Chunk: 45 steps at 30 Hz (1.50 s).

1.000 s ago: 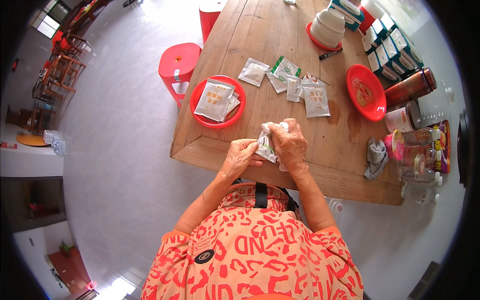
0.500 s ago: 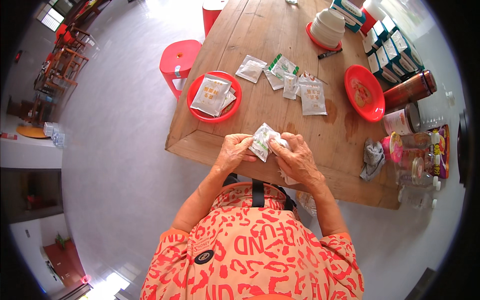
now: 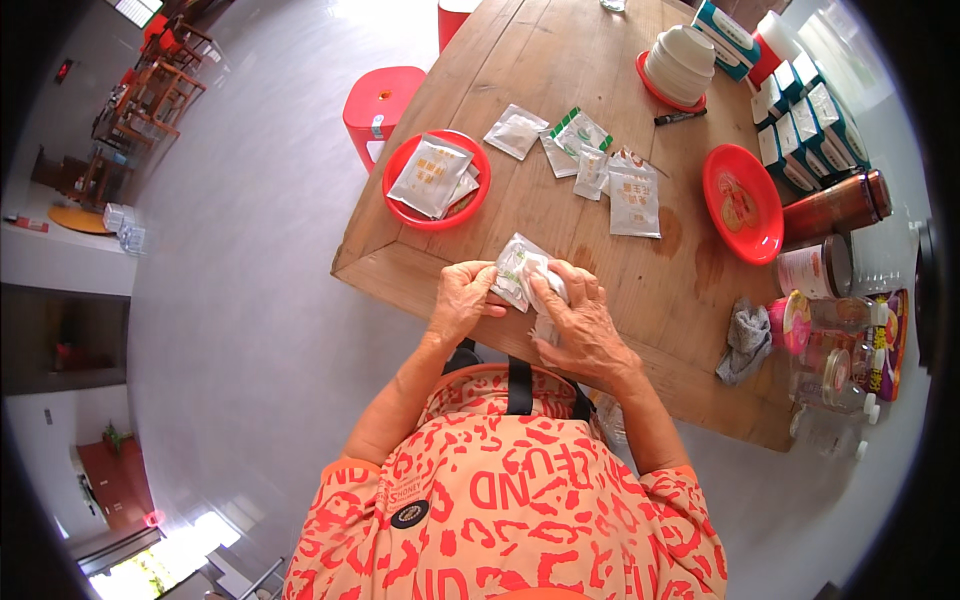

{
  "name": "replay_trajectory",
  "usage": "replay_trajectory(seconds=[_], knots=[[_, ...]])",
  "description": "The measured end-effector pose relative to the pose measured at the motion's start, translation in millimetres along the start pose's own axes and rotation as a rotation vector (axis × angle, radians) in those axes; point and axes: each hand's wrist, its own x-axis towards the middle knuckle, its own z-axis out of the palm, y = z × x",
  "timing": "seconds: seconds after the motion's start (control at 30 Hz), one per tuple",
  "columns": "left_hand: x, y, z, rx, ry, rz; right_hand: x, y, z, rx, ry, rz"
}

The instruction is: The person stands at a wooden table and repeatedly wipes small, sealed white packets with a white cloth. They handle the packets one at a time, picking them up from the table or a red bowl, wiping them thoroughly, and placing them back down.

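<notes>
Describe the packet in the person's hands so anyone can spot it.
Find the near edge of the wooden table. There the left hand pinches a whitish packet with green print; the right hand holds a white wad against it. Only this packet is held; other sachets lie on the table or in the red bowl.

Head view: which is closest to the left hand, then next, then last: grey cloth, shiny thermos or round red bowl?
1. Round red bowl: ahead of the left hand, slightly left.
2. Grey cloth: right, past the right hand.
3. Shiny thermos: far right, beyond the cloth.
</notes>
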Motion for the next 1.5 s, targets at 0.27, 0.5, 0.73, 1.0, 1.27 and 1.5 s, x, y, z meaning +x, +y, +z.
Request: replay_trajectory(seconds=[0.27, 0.5, 0.73, 1.0, 1.27, 1.5], knots=[[-3, -3, 5, 0.093, 0.201, 0.079, -26, 36, 11, 0.017, 0.305, 0.134], [-6, -12, -1, 0.706, 0.380, 0.521, 31, 21, 21, 0.264, 0.692, 0.151], [-10, 8, 3, 0.727, 0.351, 0.244, 56, -2, 48, -0.083, 0.427, 0.019], [-2, -1, 2, 0.795, 0.360, 0.342, 35, 8, 28, 0.017, 0.269, -0.242], [-9, 8, 4, 0.904, 0.342, 0.356, 14, 10, 13, 0.238, 0.078, -0.051], [13, 15, -16, 1.201, 0.094, 1.015, 33, 0, 29, 0.095, 0.274, -0.110]])
